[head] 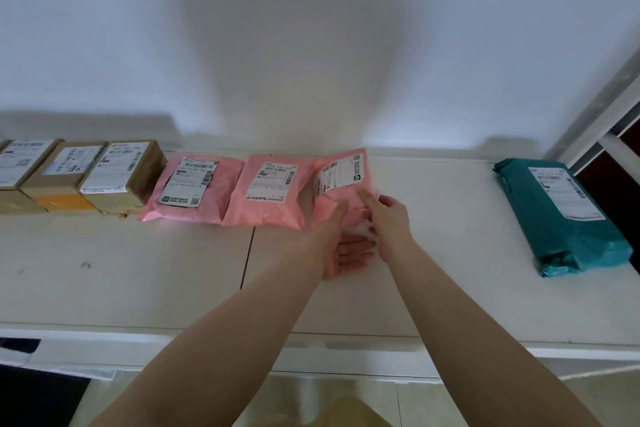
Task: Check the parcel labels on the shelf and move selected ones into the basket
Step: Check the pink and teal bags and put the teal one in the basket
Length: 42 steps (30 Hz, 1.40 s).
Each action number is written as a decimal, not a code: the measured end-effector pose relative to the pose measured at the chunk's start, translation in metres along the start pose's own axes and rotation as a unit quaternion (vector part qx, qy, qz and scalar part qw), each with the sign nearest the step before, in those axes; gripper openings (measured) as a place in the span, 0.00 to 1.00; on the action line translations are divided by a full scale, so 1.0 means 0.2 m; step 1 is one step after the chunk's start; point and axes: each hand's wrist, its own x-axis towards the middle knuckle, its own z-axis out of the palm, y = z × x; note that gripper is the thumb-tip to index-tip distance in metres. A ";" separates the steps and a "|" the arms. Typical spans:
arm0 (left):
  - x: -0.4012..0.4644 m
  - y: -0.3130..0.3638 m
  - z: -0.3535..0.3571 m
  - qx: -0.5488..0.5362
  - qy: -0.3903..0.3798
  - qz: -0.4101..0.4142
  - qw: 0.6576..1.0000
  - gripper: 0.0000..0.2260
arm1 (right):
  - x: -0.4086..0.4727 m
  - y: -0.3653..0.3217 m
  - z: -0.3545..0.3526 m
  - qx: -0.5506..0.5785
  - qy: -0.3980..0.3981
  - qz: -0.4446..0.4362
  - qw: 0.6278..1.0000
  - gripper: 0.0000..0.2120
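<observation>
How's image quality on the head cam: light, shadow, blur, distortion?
Head view: dim, cool light; a broad soft shadow on the wall above both hands, left hand, right hand; the shelf edge bows from wide-angle distortion; label print on the pink parcel is too soft to read.

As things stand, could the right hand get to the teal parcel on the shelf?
Probably yes: bare shelf lies between the right hand and the teal parcel, though that hand now grips the pink parcel.
</observation>
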 end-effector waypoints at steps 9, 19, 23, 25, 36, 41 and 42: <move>-0.12 0.01 0.08 0.060 -0.060 -0.043 0.995 0.28 | -0.12 -0.05 -0.12 0.016 0.094 -0.010 0.995 0.29; -0.11 -0.03 0.53 0.077 -0.111 0.047 0.990 0.14 | -0.11 -0.26 -0.68 0.024 0.212 -0.066 0.975 0.17; -0.01 -0.10 0.84 0.092 -0.080 0.063 0.991 0.20 | 0.01 -0.32 -1.07 0.004 0.255 -0.072 0.964 0.17; 0.03 -0.13 0.99 0.100 -0.055 0.066 0.991 0.24 | 0.07 -0.31 -1.25 -0.033 0.261 -0.068 0.962 0.20; 0.20 -0.27 1.46 0.115 0.013 0.052 0.992 0.29 | 0.34 -0.20 -1.78 -0.201 0.257 -0.020 0.945 0.34; 0.24 -0.29 1.54 0.107 0.021 0.069 0.992 0.21 | 0.37 -0.11 -1.81 -0.167 0.202 0.011 0.965 0.42; 0.24 -0.29 1.56 0.101 0.017 0.074 0.992 0.20 | 0.36 -0.11 -1.81 -0.166 0.197 0.013 0.966 0.38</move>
